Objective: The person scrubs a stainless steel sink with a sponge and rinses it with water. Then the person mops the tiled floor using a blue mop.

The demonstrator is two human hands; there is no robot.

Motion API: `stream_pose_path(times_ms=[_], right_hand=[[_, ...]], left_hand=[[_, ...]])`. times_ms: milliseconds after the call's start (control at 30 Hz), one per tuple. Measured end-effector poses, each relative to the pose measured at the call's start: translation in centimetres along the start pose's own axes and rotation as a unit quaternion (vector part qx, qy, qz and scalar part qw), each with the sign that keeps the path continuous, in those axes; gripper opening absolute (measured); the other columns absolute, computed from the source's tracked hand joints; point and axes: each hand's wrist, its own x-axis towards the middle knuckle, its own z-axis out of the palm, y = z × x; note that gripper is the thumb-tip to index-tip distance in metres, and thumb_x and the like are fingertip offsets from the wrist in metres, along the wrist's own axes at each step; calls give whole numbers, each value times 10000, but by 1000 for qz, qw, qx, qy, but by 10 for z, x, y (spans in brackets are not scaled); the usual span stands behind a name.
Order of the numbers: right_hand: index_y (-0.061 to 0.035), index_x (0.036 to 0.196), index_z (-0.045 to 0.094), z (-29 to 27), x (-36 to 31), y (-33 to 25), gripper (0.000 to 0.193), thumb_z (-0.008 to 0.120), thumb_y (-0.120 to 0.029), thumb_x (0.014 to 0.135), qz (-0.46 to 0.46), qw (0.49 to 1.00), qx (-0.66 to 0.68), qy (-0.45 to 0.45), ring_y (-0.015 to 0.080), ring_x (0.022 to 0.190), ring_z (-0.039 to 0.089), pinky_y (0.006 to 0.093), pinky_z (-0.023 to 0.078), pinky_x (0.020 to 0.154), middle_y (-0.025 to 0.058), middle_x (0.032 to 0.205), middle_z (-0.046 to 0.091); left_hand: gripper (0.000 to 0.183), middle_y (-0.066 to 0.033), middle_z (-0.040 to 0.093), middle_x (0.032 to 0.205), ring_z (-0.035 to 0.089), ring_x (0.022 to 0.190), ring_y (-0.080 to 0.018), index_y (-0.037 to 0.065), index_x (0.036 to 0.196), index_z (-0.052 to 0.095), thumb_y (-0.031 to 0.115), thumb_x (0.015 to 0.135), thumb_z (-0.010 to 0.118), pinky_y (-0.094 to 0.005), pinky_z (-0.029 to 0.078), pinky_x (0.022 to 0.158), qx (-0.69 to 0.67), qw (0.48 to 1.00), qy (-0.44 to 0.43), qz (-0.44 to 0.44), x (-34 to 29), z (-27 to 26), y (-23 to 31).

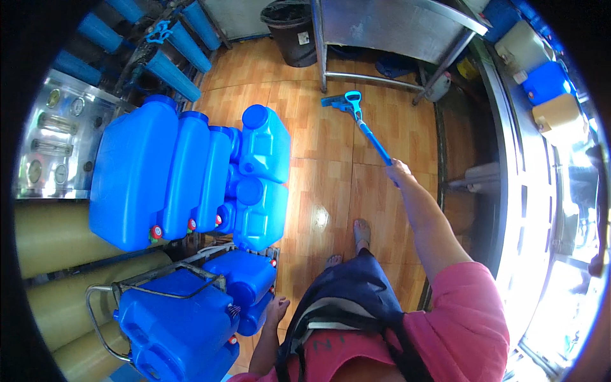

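Observation:
My right hand (400, 173) is wrapped round the blue pole of a squeegee (374, 141), held out ahead of me. Its flat dark-blue head, with a light-blue loop beside it, is over the wood-patterned floor near a metal table's leg. My left hand (278, 311) hangs low by my side, fingers curled, and nothing shows in it. Close to its left is a blue water jug (258, 315); I cannot tell whether they touch.
Several blue water jugs (135, 172) crowd the left side, some on a metal-framed rack (102, 318). Blue filter housings (172, 75) and a gauge panel (63, 137) stand behind them. Ahead are a black bin (291, 38) and a steel table (394, 28). The tiled floor (318, 191) looks shiny.

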Motion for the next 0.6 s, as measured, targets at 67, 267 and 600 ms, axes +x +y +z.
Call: stream_pose_path(times_ms=[67, 267, 600], right_hand=[[-218, 1153, 562, -8, -46, 48, 309, 438, -250, 872, 19, 1000, -2, 10, 199, 490, 580, 342, 450, 402, 77, 701, 606], [-97, 1020, 571, -40, -279, 239, 238, 500, -228, 834, -22, 995, -97, -5, 383, 938, 589, 481, 453, 775, 201, 956, 628], [-284, 1120, 643, -93, -597, 412, 394, 608, -287, 727, 347, 887, -263, -156, 255, 1000, 625, 366, 492, 885, 56, 1047, 665]], left_hand=[[424, -190, 655, 957, 619, 922, -346, 37, 1033, 633, 377, 781, 624, -411, 478, 827, 50, 997, -48, 31, 10, -17, -12], [381, -159, 666, 977, 627, 954, -286, 49, 1011, 658, 354, 784, 629, -356, 463, 864, -61, 993, -24, -95, 35, -51, -14], [294, -128, 642, 709, 617, 701, -267, 52, 708, 644, 313, 793, 537, -359, 459, 671, 95, 988, -103, 60, 23, -79, 32]])
